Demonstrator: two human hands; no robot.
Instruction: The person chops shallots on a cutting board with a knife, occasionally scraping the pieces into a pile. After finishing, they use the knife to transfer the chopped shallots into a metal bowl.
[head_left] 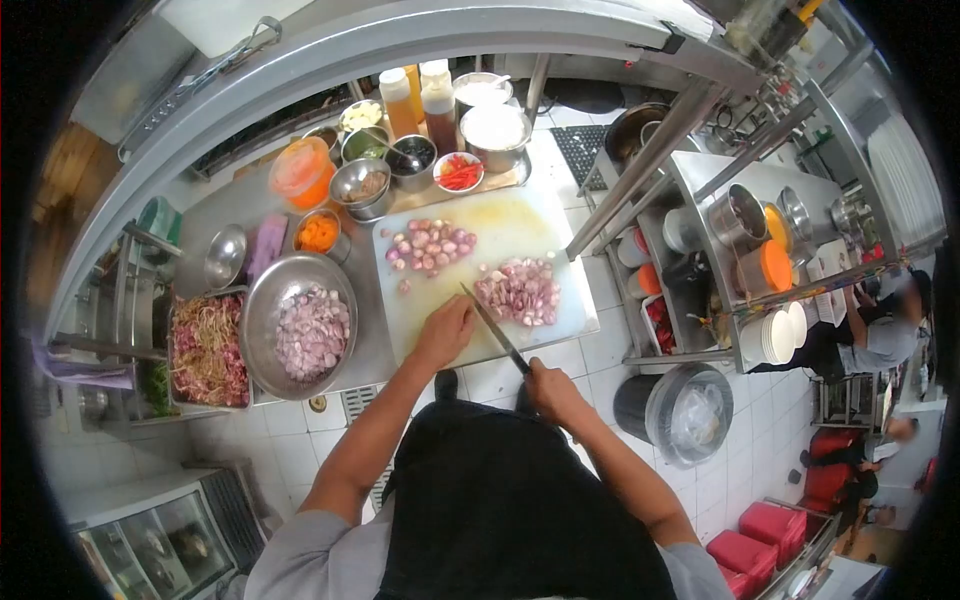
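My right hand (553, 388) is wrapped round the handle of a kitchen knife (503, 338), whose blade points up and left across the white cutting board (570, 240). My left hand (447, 328) rests on the board left of the blade, its fingers curled together; what is under them, if anything, is hidden. Just right of the blade lies a pile of chopped shallots (522, 291). Peeled whole shallots (432, 246) are heaped further back on the board. To the left, a steel bowl (256, 345) holds more chopped shallots (313, 332).
Behind the board stand squeeze bottles (396, 98), a bowl of red chilies (460, 173) and an orange tub (302, 172). A tray of stringy sprouts or roots (208, 345) is at far left. A lined bin (690, 410) and shelves (690, 290) stand right; co-workers (880, 325) are beyond.
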